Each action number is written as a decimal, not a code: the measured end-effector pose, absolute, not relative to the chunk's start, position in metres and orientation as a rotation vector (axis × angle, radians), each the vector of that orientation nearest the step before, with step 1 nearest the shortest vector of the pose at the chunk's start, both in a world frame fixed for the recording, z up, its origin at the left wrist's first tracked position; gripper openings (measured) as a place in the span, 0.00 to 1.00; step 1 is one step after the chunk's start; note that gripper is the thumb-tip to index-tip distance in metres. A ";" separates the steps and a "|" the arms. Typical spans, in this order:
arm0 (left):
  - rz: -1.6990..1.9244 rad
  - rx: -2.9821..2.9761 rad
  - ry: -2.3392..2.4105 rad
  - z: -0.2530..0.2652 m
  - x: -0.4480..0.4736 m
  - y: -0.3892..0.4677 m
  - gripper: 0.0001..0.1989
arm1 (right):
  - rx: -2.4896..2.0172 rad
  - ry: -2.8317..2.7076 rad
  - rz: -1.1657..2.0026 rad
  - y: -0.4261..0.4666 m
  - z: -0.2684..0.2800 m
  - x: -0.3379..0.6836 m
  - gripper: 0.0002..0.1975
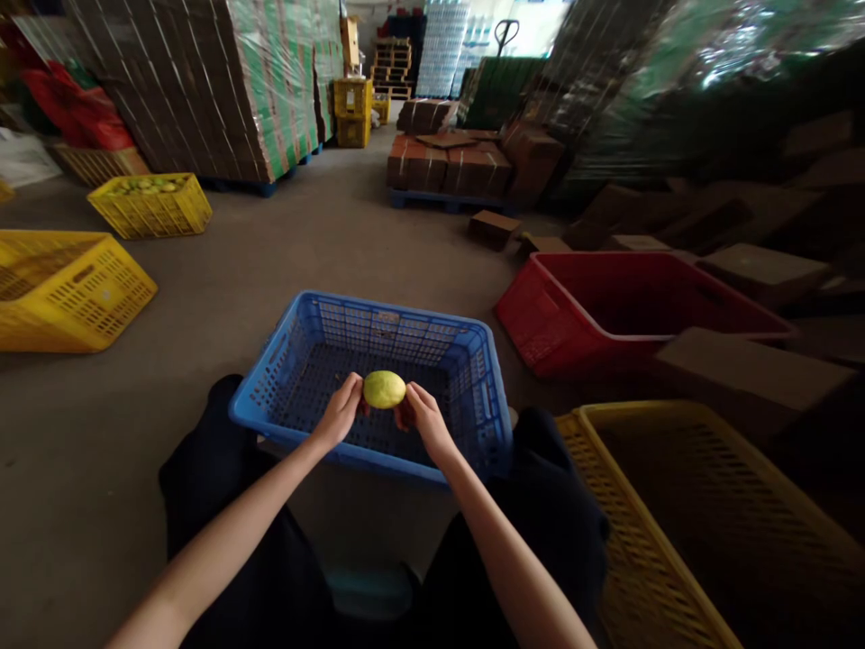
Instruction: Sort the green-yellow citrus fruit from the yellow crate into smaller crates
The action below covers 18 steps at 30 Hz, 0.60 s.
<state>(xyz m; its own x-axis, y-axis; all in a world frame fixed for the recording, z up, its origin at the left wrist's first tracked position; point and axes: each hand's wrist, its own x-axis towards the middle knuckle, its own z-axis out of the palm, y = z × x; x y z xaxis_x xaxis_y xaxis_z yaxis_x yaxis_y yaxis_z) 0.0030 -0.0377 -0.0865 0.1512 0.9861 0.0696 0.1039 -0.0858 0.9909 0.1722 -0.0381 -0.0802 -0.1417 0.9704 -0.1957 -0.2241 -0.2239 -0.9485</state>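
Observation:
A yellow-green lemon (385, 389) is held up between my two hands, over a blue plastic crate (398, 461). My left hand (342, 410) pinches the fruit's left end with thumb and fingers. At its right end, my right hand (425, 415) grips it in the same way. The lemon lies sideways, its long axis running from hand to hand. Through the gap around my hands the crate's latticed floor shows. My fingers beneath the fruit are partly hidden.
On the right stand a red crate (547, 333) and a yellow crate (628, 496), beside cardboard boxes (750, 379). A yellow crate (101, 293) is at left, with a fruit-filled yellow crate (162, 212) behind it. Wrapped stacks (270, 90) and a loaded pallet (439, 198) stand farther back.

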 end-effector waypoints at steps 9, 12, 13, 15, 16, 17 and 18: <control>1.159 1.373 1.327 -0.098 0.009 -0.035 0.27 | -1.206 -0.981 1.458 -0.038 -0.098 0.159 0.22; 1.159 1.379 1.365 -0.097 0.007 -0.035 0.27 | -1.202 -0.995 1.431 -0.039 -0.096 0.158 0.23; 1.156 1.385 1.375 -0.097 0.007 -0.036 0.27 | -1.202 -1.003 1.412 -0.040 -0.095 0.158 0.24; 1.149 1.391 1.385 -0.097 0.007 -0.037 0.26 | -1.208 -1.033 1.360 -0.040 -0.094 0.158 0.26; 1.146 1.392 1.382 -0.097 0.007 -0.038 0.26 | -1.214 -1.052 1.333 -0.040 -0.094 0.158 0.27; 1.147 1.390 1.377 -0.097 0.008 -0.038 0.25 | -1.223 -1.072 1.311 -0.040 -0.094 0.159 0.27; 1.150 1.386 1.371 -0.097 0.008 -0.038 0.25 | -1.233 -1.090 1.296 -0.040 -0.094 0.159 0.28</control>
<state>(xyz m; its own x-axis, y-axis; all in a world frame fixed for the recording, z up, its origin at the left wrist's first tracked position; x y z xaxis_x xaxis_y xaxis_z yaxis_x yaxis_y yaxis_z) 0.0077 -0.0382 -0.0974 -0.0240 0.9987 0.0440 0.2168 -0.0378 0.9755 0.1590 -0.0398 -0.0943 0.0190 0.9952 -0.0959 -0.0762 -0.0942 -0.9926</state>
